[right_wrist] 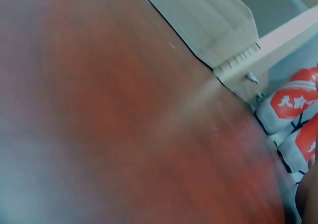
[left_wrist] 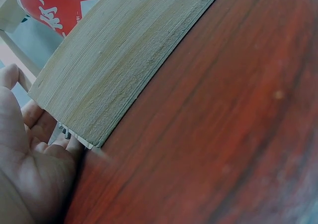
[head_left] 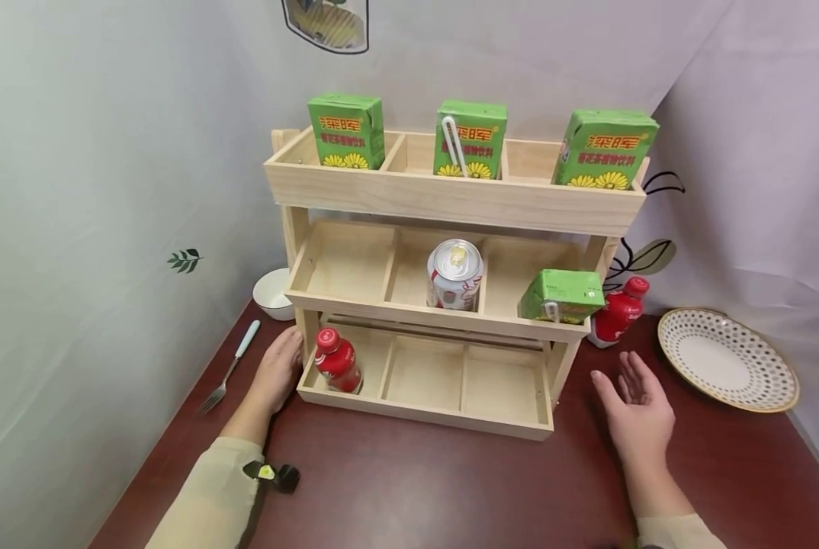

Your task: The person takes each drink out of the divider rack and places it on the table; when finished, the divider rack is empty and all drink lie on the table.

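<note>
Fingers of the left hand (head_left: 279, 371) rested loosely against the wooden rack (head_left: 451, 200); those of the right hand (head_left: 639, 412) were relaxed and apart, near the dotted plate (head_left: 721, 354).

on the table (head_left: 409, 488), a rack (head_left: 451, 200). in its top tier, boxes (head_left: 481, 137) at left, middle and right. in the middle tier, a can (head_left: 454, 276) at centre, another box (head_left: 563, 293) at right. in the bottom tier, a bottle (head_left: 338, 362) at left. left of the rack, left hand (head_left: 277, 371), then fork (head_left: 232, 366), bowl (head_left: 272, 293) behind. right of it, right hand (head_left: 639, 415), another bottle (head_left: 618, 311) behind, plate (head_left: 728, 358) farther right.
</note>
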